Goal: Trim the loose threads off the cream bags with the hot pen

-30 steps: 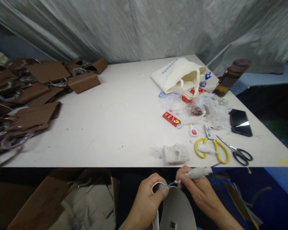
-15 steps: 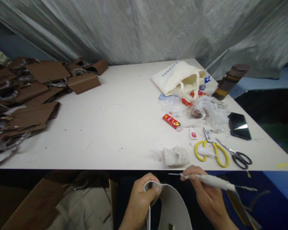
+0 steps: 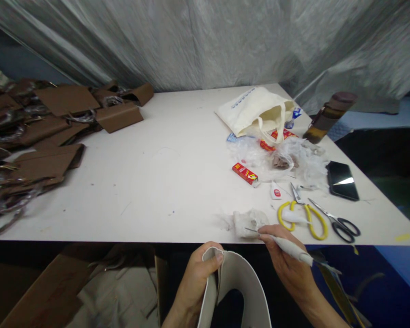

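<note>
My left hand (image 3: 201, 275) pinches the folded edge of a curved off-white leather-like piece (image 3: 248, 280) below the table's front edge. In my right hand (image 3: 289, 262) is a thin pointed tool (image 3: 290, 248) with a white-wrapped handle, held like a pen. Its metal tip points left, over a whitish wrapped block (image 3: 246, 222) at the table edge; whether it touches the block I cannot tell. Close to the right hand lie yellow-handled scissors (image 3: 319, 223), with a small white bottle (image 3: 295, 216) across their handles, and black-handled scissors (image 3: 341, 226).
Brown leather bags (image 3: 66, 100) are piled on the left of the white table (image 3: 157, 182). At right are a cream tote bag (image 3: 256, 107), clear plastic (image 3: 304, 159), a red box (image 3: 245, 174), a phone (image 3: 342, 180) and a bottle (image 3: 330, 116). Below left, a carton (image 3: 44, 284) holds pale pieces.
My right hand has moved up and slightly left, bringing the tool's tip from below the table edge to the whitish block. My left hand has tilted the off-white piece a little.
</note>
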Available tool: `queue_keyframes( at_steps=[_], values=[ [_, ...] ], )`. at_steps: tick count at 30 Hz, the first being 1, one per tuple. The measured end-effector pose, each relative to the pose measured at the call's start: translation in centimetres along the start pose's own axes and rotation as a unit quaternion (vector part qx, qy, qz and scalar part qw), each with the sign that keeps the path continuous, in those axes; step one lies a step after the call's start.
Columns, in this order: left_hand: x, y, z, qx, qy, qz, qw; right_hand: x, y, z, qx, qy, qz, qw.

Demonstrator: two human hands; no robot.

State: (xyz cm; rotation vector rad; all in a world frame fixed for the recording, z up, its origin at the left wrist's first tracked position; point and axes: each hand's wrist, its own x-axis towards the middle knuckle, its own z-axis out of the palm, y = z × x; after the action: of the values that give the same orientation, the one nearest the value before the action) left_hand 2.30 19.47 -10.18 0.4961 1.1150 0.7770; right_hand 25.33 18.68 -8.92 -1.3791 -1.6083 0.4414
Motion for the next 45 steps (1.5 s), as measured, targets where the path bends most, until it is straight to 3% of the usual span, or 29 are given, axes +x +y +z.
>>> queue_keyframes(
  at_steps=[7,11,17,31,40,42,45],
  values=[
    [0.7,-0.2,0.1,-0.016,-0.015,-0.028,0.999,-0.1,0.4,0.0,0.000,-0.006,0.007,1.000],
    [0.8,-0.4,0.0,-0.010,-0.035,-0.029,0.999,-0.1,-0.5,-0.4,0.057,0.010,0.045,0.997],
    [0.8,0.0,0.3,0.002,-0.065,-0.042,0.997,-0.2,-1.9,0.0,0.202,-0.072,0.131,0.968],
    [0.3,0.0,0.4,-0.043,-0.075,-0.058,0.995,-0.9,-1.7,0.8,0.181,-0.127,0.153,0.963],
    [0.4,-0.2,0.2,-0.058,-0.062,-0.061,0.995,0.1,-2.3,0.6,0.137,-0.175,0.077,0.972],
    [0.4,-0.2,0.2,-0.063,-0.059,-0.060,0.994,0.3,-2.3,0.4,0.118,-0.202,0.017,0.972],
    [0.4,-0.2,0.3,-0.063,-0.060,-0.051,0.995,0.5,-2.5,0.1,0.061,-0.229,-0.128,0.963]
  ],
)
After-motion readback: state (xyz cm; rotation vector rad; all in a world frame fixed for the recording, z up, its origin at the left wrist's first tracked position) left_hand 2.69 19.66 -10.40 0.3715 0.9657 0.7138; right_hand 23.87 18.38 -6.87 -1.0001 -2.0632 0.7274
